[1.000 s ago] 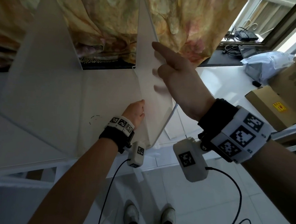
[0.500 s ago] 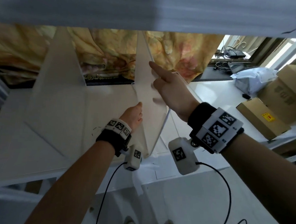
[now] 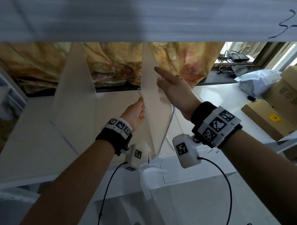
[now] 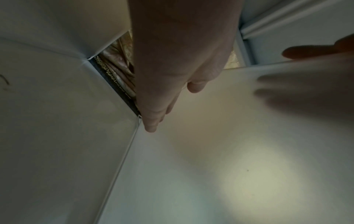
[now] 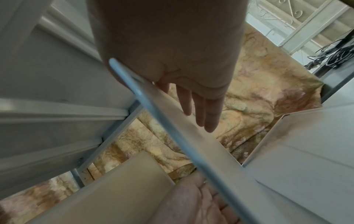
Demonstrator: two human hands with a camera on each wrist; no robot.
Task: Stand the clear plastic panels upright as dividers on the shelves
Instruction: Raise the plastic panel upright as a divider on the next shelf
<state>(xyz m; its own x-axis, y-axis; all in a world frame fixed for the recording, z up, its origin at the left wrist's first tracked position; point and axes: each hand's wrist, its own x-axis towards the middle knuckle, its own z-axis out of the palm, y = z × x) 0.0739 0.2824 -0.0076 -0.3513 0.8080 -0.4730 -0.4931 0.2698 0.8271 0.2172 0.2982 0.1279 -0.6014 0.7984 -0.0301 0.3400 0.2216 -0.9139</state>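
Observation:
A frosted clear panel (image 3: 152, 116) stands nearly upright on the white shelf board (image 3: 27, 147), between my two hands. My left hand (image 3: 135, 111) lies with straight fingers against its left face, low down near the back corner (image 4: 151, 121). My right hand (image 3: 170, 85) presses flat on the right face, fingers straight and reaching toward the top edge (image 5: 201, 115). Through the panel its shadow (image 4: 306, 94) shows. A second panel (image 3: 75, 93) stands upright further left on the same shelf.
The upper shelf (image 3: 151, 16) hangs close above the panels' tops. A patterned yellow curtain (image 3: 179, 61) hangs behind the rack. To the right, a white table (image 3: 221, 92) carries cardboard boxes (image 3: 266, 119) and a plastic bag (image 3: 257, 81).
The view has tilted up and the upper shelf has come into sight. Both hands have slid a little further back along the panel, which they still hold between them.

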